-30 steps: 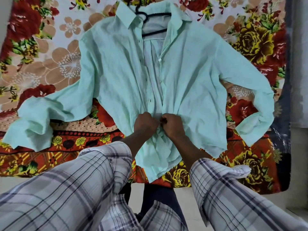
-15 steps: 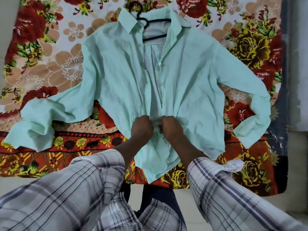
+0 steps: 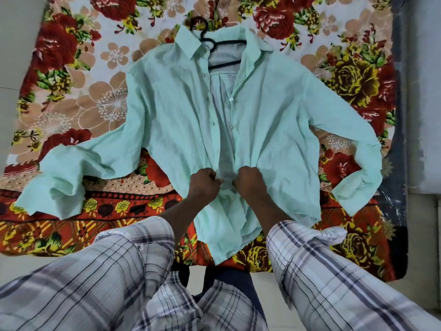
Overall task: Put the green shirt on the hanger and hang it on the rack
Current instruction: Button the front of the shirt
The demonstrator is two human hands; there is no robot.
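Surface: floral sheet [image 3: 71, 91] in red, yellow and beige, spread flat under the green shirt [image 3: 171, 120]; pale floor [image 3: 14, 44] shows to the left of the shirt, past the sheet edge.
Green shirt: lies on the sheet with the front side up, the collar at the far end and the hem at the near end, where it reaches the near edge of the sheet.
Shirt sleeves: both spread out to the sides of the shirt body, then bend back toward the near side; the cloth is wrinkled.
Shirt front: open along the middle; the two front edges stand apart at the chest and come close together lower down, and lighter inner cloth shows between them.
Hanger [image 3: 224, 41]: black, inside the shirt at the collar; its hook comes out beyond the collar onto the sheet, and its bars show in the open neck.
Button [image 3: 231, 99]: white, on the right front edge of the shirt, between the collar and the hands.
Left hand [image 3: 204, 185]: low on the shirt front, fingers curled and grasping the left front edge.
Right hand [image 3: 251, 185]: just beside it on the shirt front, fingers curled and grasping the right front edge.
Plaid sleeves [image 3: 119, 271]: grey and white, rolled up on the forearms, nearer than the shirt hem.
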